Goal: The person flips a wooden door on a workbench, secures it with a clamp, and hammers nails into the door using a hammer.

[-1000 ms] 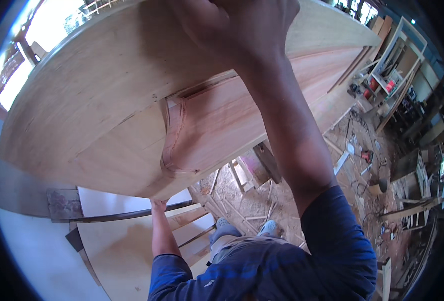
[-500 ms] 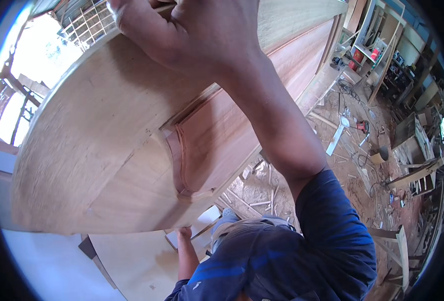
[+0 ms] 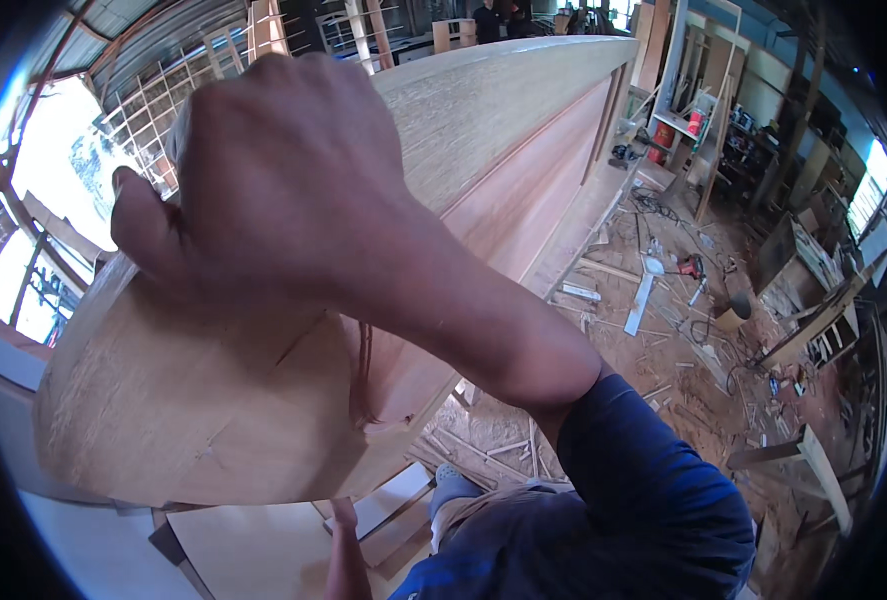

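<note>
Grip, right hand: fingers curled closed over the upper edge of a large pale wooden door panel, knuckles toward the camera, thumb spread to the left against the wood; the fingertips lie behind the edge and are out of sight.

Grip, left hand: low in the frame, at the panel's lower edge; only a small part of it and the forearm show, so whether it is closed on the wood cannot be told.

Item 1, wooden door panel: stands on edge and tilted, filling the left and centre of the view and running away toward the upper right. Near end is a broad, pale, open-grained face with faint scratch lines and a rounded look from the lens. Beyond it lies a recessed reddish-brown field, smooth, bordered by a moulded frame with a curved corner. Top edge is light, rough-grained timber.

Item 2, pale flat boards: lie below the panel at lower left, smooth, unfinished.

Item 3, dark blue sleeve: covers the right upper arm, lower right of centre.

Item 4, workshop floor: right of the panel, strewn with sawdust, offcuts and cables; a red power tool lies among them.

Item 5, wooden shelving and stacked timber: far right, well apart from the panel.
</note>
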The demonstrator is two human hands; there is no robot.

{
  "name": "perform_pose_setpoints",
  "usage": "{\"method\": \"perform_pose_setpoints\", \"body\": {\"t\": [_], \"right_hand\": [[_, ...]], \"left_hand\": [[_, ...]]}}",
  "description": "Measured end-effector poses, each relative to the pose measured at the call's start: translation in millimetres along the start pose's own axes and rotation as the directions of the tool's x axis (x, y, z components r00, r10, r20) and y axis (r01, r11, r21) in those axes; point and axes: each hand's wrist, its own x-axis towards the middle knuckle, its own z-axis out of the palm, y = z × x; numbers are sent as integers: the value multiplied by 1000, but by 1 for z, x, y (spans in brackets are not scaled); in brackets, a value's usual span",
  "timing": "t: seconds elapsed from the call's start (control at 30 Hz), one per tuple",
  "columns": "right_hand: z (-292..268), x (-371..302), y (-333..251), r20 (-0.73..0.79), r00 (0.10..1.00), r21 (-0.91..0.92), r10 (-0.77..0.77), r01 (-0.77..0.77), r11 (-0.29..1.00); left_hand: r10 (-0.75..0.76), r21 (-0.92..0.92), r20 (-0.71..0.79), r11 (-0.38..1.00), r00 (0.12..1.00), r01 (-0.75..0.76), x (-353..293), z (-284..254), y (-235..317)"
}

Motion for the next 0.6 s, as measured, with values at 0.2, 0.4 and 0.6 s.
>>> {"method": "perform_pose_setpoints", "body": {"t": [0.2, 0.4, 0.6], "right_hand": [[13, 1, -8, -219, 973, -63, -67, 55, 996], [24, 2, -2, -210, 976, -98, -52, 32, 995], [34, 1, 0, -383, 905, -160, -184, 130, 978]], "left_hand": [[320, -134, 182, 945, 930, -299, 25, -33, -3], [453, -340, 278, 871, 847, -354, 25, -21, 99], [552, -209, -157, 792, 819, -574, 22, 15, 100]]}}
